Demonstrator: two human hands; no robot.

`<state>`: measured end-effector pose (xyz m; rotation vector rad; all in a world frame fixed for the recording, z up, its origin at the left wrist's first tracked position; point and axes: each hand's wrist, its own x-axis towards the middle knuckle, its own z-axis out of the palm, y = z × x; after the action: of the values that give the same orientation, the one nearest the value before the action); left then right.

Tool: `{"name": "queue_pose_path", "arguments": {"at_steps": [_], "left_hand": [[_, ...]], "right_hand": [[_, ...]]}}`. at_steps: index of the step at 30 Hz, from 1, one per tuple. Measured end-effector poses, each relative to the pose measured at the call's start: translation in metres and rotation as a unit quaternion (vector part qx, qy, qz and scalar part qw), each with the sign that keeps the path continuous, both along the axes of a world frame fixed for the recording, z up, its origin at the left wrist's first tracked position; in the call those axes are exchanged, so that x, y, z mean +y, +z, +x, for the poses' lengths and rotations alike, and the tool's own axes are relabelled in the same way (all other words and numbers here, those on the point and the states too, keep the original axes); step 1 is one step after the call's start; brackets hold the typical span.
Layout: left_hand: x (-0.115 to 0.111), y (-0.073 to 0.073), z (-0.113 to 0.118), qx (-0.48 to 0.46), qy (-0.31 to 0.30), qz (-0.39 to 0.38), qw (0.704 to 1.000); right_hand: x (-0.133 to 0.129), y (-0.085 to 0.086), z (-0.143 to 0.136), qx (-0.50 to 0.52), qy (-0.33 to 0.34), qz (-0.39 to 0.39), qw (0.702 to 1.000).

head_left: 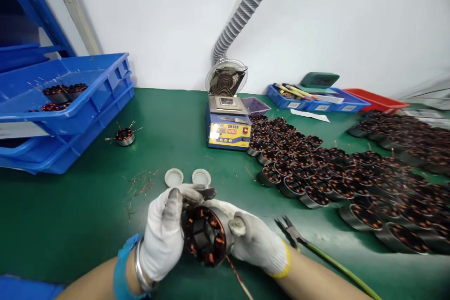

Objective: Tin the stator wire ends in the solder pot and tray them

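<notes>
Between my two gloved hands is a motor stator point(225, 232), a metal ring with copper windings and black insulation inside, its open face tilted toward me. My left hand point(168, 229) grips its left and upper edge, with stained fingertips. On the right, my right hand point(251, 236) wraps round the outer metal wall, thumb against the side. A twisted reddish wire point(239, 279) trails down from the stator's lower edge. Right of my right hand lie cutting pliers point(293, 232) with green handles, jaws apart. Two small round white dishes, a left dish point(174, 178) and a right dish point(201, 177), stand just beyond my hands.
A solder pot point(229, 124) with a lit display stands at the back under a grey duct hose point(242, 11). Many stators point(314, 197) cover the right side. One stator point(124, 137) sits near stacked blue bins point(101, 98) at left. Wire scraps point(140, 183) lie on the green table point(168, 112).
</notes>
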<state>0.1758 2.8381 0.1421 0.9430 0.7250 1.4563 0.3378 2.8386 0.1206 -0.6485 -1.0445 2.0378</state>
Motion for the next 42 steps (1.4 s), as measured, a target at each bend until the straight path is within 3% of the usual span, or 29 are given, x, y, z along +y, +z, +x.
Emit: {"name": "queue_pose_path", "arguments": {"at_steps": [4, 8, 12, 14, 16, 18, 20, 23, 28, 33, 36, 40, 42], "left_hand": [[0.015, -0.001, -0.009, 0.018, 0.055, 0.033, 0.998], [0.035, 0.004, -0.018, 0.165, 0.064, 0.087, 0.98], [0.038, 0.007, -0.023, 0.381, 0.078, 0.178, 0.904], [0.037, 0.007, -0.024, 0.433, 0.08, 0.22, 0.87], [0.037, 0.01, -0.025, 0.429, 0.074, 0.193, 0.88], [0.04, 0.014, -0.026, 0.39, 0.054, 0.109, 0.913], [0.044, 0.019, -0.027, 0.365, -0.019, 0.027, 0.931], [0.048, 0.021, -0.028, 0.352, -0.147, -0.042, 0.923], [0.043, 0.015, -0.026, 0.312, -0.176, -0.062, 0.932], [0.04, 0.015, -0.023, 0.316, -0.21, -0.055, 0.924], [0.043, 0.014, -0.022, 0.314, -0.186, -0.053, 0.93], [0.046, 0.011, -0.019, 0.328, -0.052, -0.024, 0.943], [0.045, 0.011, -0.016, 0.351, -0.03, 0.0, 0.936]], "right_hand": [[0.002, 0.019, 0.003, 0.038, -0.049, -0.039, 0.997], [0.006, 0.024, 0.005, 0.026, -0.091, -0.016, 0.995], [0.012, 0.019, 0.006, 0.055, -0.146, -0.031, 0.987], [0.015, 0.018, 0.007, 0.08, -0.186, -0.049, 0.978], [0.018, 0.02, 0.009, 0.099, -0.206, -0.058, 0.972], [0.018, 0.023, 0.01, 0.098, -0.203, -0.052, 0.973], [0.016, 0.026, 0.011, 0.081, -0.192, -0.041, 0.977], [0.013, 0.028, 0.011, 0.062, -0.17, -0.046, 0.982], [0.011, 0.023, 0.011, 0.062, -0.138, -0.069, 0.986], [0.012, 0.019, 0.009, 0.062, -0.168, -0.062, 0.982], [0.014, 0.019, 0.009, 0.057, -0.161, -0.046, 0.984], [0.015, 0.022, 0.01, 0.041, -0.153, -0.039, 0.987], [0.015, 0.024, 0.009, 0.037, -0.171, -0.032, 0.984]]}}
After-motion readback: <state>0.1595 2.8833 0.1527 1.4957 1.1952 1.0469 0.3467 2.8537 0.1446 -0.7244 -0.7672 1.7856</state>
